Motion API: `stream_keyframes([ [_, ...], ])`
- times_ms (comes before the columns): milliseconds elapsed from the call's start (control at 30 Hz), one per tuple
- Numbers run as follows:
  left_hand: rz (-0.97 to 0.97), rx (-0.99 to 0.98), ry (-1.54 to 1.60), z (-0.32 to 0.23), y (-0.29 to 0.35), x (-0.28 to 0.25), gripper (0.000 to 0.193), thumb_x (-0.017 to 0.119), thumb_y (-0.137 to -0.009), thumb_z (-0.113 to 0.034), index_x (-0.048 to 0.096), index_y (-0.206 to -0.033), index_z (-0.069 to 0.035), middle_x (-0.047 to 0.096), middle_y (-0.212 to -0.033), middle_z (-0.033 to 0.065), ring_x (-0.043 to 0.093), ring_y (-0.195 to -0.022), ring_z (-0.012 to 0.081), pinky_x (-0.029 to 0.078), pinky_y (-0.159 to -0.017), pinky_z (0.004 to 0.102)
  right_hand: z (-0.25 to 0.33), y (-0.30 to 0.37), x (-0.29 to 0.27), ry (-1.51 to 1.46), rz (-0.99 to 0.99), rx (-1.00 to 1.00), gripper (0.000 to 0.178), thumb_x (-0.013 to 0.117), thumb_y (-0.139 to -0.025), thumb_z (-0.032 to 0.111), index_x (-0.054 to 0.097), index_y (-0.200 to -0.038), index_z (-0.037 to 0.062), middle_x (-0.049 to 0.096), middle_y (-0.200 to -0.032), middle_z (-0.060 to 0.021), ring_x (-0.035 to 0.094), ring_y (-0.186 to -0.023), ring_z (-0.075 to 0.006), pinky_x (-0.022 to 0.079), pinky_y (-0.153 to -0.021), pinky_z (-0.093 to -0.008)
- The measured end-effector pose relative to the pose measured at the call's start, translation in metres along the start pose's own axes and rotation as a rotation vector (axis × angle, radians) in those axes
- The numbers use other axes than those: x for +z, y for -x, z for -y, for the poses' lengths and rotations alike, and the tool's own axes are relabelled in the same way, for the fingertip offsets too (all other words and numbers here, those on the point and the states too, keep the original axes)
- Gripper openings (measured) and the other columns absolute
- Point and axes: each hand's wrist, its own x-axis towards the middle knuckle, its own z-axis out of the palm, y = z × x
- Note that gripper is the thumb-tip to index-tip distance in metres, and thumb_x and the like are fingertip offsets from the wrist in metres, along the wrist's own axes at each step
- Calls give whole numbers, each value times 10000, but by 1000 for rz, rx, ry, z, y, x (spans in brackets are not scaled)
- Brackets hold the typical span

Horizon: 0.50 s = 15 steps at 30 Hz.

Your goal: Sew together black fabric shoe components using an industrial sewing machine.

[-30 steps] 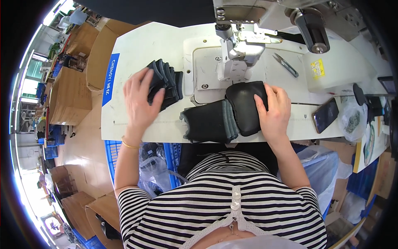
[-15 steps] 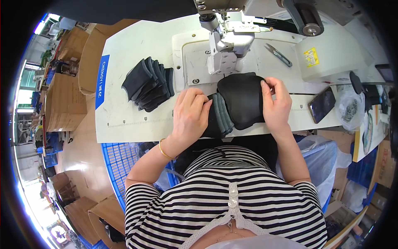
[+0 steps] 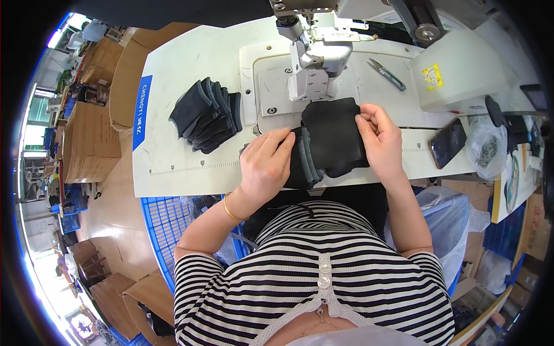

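A flat black fabric piece [image 3: 333,135] lies at the table's front, just below the sewing machine head [image 3: 314,69]. My right hand [image 3: 381,138] pinches its right edge between thumb and fingers. Left of it, partly beneath my other hand, is a small stack of black pieces [image 3: 306,158] with grey-green edges. My left hand [image 3: 265,161] is closed at the upper left edge of this stack, thumb against the forefinger. Farther left, a fanned pile of similar black pieces [image 3: 208,115] rests on the white tabletop [image 3: 173,69].
Thread snips [image 3: 388,75] lie right of the machine. A dark phone [image 3: 447,145] and a clear bag [image 3: 486,150] sit at the right end. Below the table's edge stand a blue basket [image 3: 156,222] and a plastic-lined container [image 3: 441,225]. Cardboard boxes [image 3: 92,141] stand at left.
The black piece in my right hand has flattened and shifted slightly up and left, with my right hand moving along. My left hand has barely moved.
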Motion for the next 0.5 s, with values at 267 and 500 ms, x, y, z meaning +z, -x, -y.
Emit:
stream_keyframes([
  [267,89,-367,747,-1,-30,-47,129,682,-838,109,654,-931,25,665,-904,88,617,-814,163,483,-751,256,45,1,-8,66,-202,-293,128,648,-943,26,654,-1066,-8,692,-842,-92,634,-710,-113,505,-655,-238],
  [500,105,-156,512,-32,-88,-64,148,735,-784,89,667,-872,-9,614,-868,52,588,-787,170,482,-748,253,90,5,10,-187,115,-264,154,637,-934,-2,637,-1088,9,693,-872,-108,679,-739,-158,513,-654,-258],
])
